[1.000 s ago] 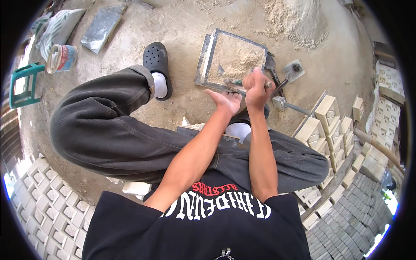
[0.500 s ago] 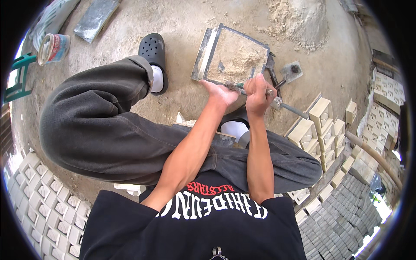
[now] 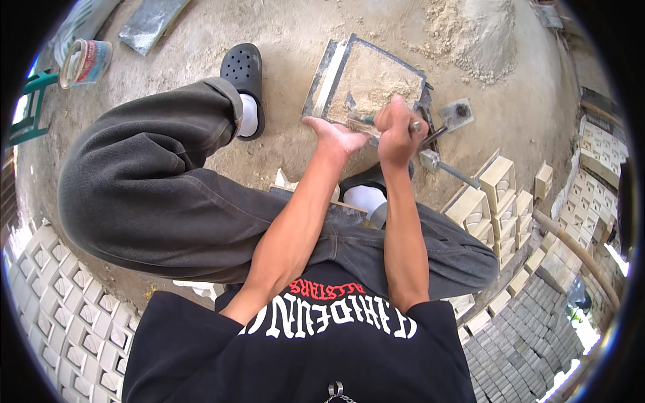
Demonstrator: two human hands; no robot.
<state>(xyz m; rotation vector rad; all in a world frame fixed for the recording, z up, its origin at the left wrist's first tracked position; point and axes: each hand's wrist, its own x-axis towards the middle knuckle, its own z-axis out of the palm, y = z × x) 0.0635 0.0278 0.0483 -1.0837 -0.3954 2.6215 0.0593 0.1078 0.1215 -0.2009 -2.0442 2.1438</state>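
A square dark-edged tray (image 3: 327,84) holding pale powder (image 3: 376,70) lies on the ground before me. My left hand (image 3: 338,138) is held palm up at its near edge, thumb stretched out, with pale dust on the skin. Beside it, my right hand (image 3: 396,134) is closed round a short-handled tool (image 3: 416,126) whose rounded butt sticks out on the right. The tool's working end, smeared by motion, lies over the left fingers; it looked dark and bristly earlier, like a brush. A metal lever assembly (image 3: 449,168) with a grey-sleeved bar stands right of my right hand.
A heap of pale powder (image 3: 480,40) rises at the far right. Hollow cream blocks (image 3: 497,181) are stacked at the right, grey bricks (image 3: 524,336) below them. More patterned blocks (image 3: 67,316) fill the lower left. A bucket (image 3: 86,62) and green stool (image 3: 33,107) stand at the left.
My right hand has moved slightly up and left, tilting the tool so its end now blurs over the left hand. My left hand has shifted slightly up. The whole view has shifted slightly.
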